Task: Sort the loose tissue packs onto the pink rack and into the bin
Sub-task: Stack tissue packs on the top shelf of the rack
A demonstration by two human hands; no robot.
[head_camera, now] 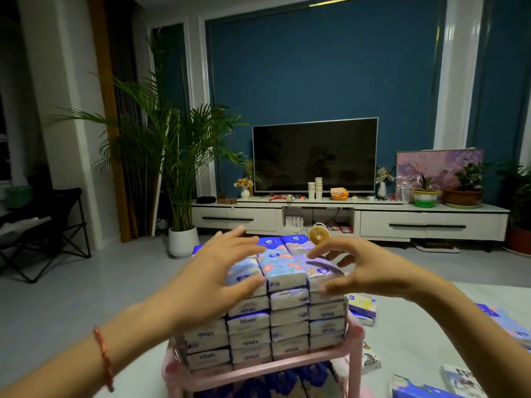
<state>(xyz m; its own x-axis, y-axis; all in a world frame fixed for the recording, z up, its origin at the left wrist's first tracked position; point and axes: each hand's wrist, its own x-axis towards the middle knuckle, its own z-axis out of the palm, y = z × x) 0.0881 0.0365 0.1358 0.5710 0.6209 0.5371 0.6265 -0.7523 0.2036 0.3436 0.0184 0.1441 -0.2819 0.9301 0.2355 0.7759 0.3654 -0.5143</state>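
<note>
Tissue packs (287, 326) stacked in tight columns on the top shelf of the pink rack (258, 374), white ends facing out (Vinda on several, some upside down). Top layer lying flat, blue floral wrappers up. More blue packs (287, 383) on the shelf beneath. Loose packs (362, 308) scattered on the floor right of the rack.
</note>
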